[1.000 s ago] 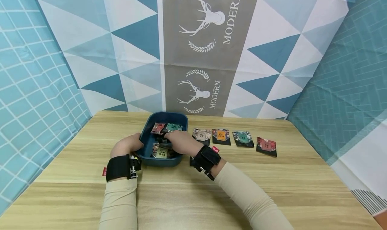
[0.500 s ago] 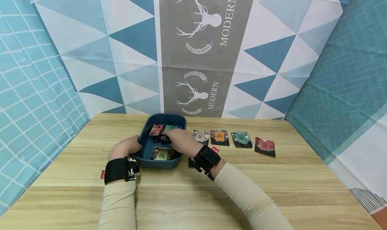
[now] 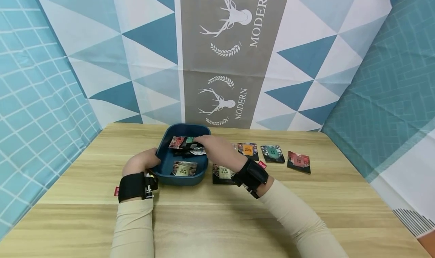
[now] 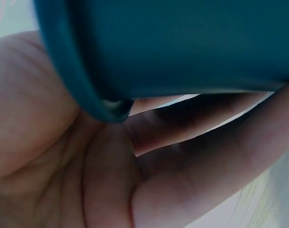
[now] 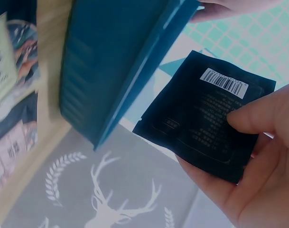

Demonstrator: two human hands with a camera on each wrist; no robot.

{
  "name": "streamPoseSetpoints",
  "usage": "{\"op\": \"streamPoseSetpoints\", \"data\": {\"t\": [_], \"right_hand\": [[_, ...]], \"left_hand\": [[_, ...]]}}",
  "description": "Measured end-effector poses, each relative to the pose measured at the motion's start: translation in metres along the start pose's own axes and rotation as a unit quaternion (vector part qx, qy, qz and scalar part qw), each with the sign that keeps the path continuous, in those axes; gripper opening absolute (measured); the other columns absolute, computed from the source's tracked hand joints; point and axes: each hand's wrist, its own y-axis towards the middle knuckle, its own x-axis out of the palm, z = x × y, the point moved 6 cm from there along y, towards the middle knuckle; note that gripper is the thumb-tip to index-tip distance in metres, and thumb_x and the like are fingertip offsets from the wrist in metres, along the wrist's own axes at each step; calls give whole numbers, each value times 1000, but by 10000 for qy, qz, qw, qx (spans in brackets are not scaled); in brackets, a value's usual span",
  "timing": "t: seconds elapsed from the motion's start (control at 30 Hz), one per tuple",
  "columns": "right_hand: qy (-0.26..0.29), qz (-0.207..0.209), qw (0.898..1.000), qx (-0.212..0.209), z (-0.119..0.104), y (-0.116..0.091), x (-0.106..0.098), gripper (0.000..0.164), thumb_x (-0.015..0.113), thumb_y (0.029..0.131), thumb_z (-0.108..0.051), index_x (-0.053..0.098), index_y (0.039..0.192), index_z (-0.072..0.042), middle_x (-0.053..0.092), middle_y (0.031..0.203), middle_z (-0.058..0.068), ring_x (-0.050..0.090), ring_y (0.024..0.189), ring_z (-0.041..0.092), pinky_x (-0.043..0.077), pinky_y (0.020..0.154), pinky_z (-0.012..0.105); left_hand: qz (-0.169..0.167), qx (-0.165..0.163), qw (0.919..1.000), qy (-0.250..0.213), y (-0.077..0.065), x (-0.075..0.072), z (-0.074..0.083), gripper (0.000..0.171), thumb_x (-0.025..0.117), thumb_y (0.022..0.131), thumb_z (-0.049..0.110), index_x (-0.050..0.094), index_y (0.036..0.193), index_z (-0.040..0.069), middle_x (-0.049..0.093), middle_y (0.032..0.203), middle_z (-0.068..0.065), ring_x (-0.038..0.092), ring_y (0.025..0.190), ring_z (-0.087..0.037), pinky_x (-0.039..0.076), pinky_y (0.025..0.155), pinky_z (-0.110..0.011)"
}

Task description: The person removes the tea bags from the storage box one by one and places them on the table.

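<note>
A blue plastic bin (image 3: 181, 181) stands at the back of the table. My left hand (image 3: 140, 163) grips its left side, and the left wrist view shows the fingers curled under the bin's rim (image 4: 70, 71). Over the bin's right edge, my right hand (image 3: 221, 151) pinches a small black sachet (image 5: 201, 109) between thumb and fingers. Its back, with a white barcode label, faces the right wrist camera. Inside the bin lie a red sachet (image 3: 176, 142) and others overlapping at the far end, and a sachet with a pale yellow label (image 3: 184, 169) at the near end.
To the bin's right, sachets lie in a row: one with an orange label (image 3: 248, 151), a green one (image 3: 273, 154) and a red one (image 3: 299, 162). A yellow-labelled pouch (image 3: 221, 174) lies nearer, partly behind my right wrist. A patterned cloth (image 3: 217, 62) hangs behind the table.
My right hand has drawn up and to the right from inside the bin, uncovering the pouch on the table beside it. My left hand keeps its grip on the bin.
</note>
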Motion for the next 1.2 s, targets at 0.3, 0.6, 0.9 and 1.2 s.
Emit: {"op": "streamPoseSetpoints", "data": {"t": [0.3,0.6,0.9,1.2], "right_hand": [[-192,465,9987,-103,16,-27,-14,38,43,94,-3,55,127,-15,65,114,2,57,68,11,28,54,23],[-539,493,9973,-42,40,-59,-8,33,47,94,-6,59,123,-14,67,100,2,54,64,12,27,54,23],[-622,120,9971,411,70,-87,4,27,50,94,-10,61,118,-14,64,85,0,45,58,7,27,54,23],[-549,-106,9945,885,94,-108,23,28,51,93,-9,64,117,-14,66,85,0,42,57,6,27,56,24]], "left_hand": [[51,17,10000,53,-1,1,-1,37,38,90,1,35,126,-9,44,89,-16,47,74,-25,38,64,-30],[-34,9,10000,22,0,2,-3,40,37,91,1,32,129,-10,44,90,-18,48,69,-24,39,61,-29],[22,-22,10000,75,-3,-1,-4,46,38,91,3,29,134,-10,45,104,-24,48,79,-28,40,66,-31],[-9,-71,10000,-1,0,0,-5,51,38,91,3,24,139,-8,42,116,-27,48,87,-31,40,69,-31]]}}
